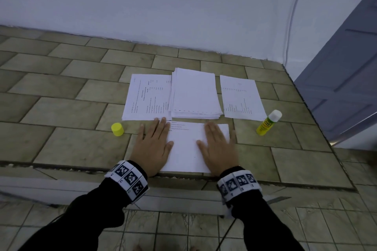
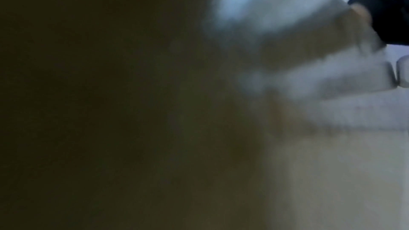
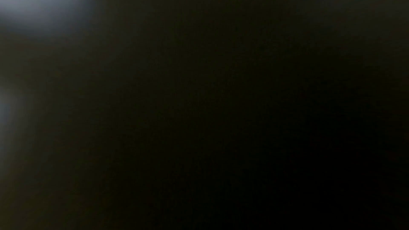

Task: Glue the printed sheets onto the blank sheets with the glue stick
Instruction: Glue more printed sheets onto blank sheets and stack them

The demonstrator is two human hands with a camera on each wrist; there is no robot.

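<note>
Nearest the camera, two black sleeves (image 1: 85, 214) ended in wristbands (image 1: 128, 179) printed with black-and-white square markers. Just beyond them, both hands lay flat on a white sheet (image 1: 184, 149) at the front edge of the tiled counter (image 1: 61, 112). The left hand (image 1: 152, 144) pressed the sheet's left side with its fingers (image 1: 158, 126) straight and close together, gripping nothing; its fingertips reached the near edge of the printed pile beyond. The right hand (image 1: 218, 144) pressed the sheet's right side the same way, fingers straight, thumb spread inward, holding nothing. A few lines of print showed along the sheet's far edge between the hands.

Left of the left hand, a yellow cap (image 1: 117, 129) stood alone on the tiles. Well to the right, the glue stick (image 1: 268, 122) stood uncapped and leaning, a yellow tube with a white top, near the corner of the right-hand pile.

Farther back lay three lots of paper side by side: a printed sheet pile (image 1: 148, 98) on the left, a thicker stack of blank sheets (image 1: 195, 93) in the middle, and another printed pile (image 1: 242, 98) on the right. Behind them rose a pale wall (image 1: 142, 2), with a blue-grey door (image 1: 342, 71) at the right.

Both wrist views were dark and blurred; nothing could be told from them.
</note>
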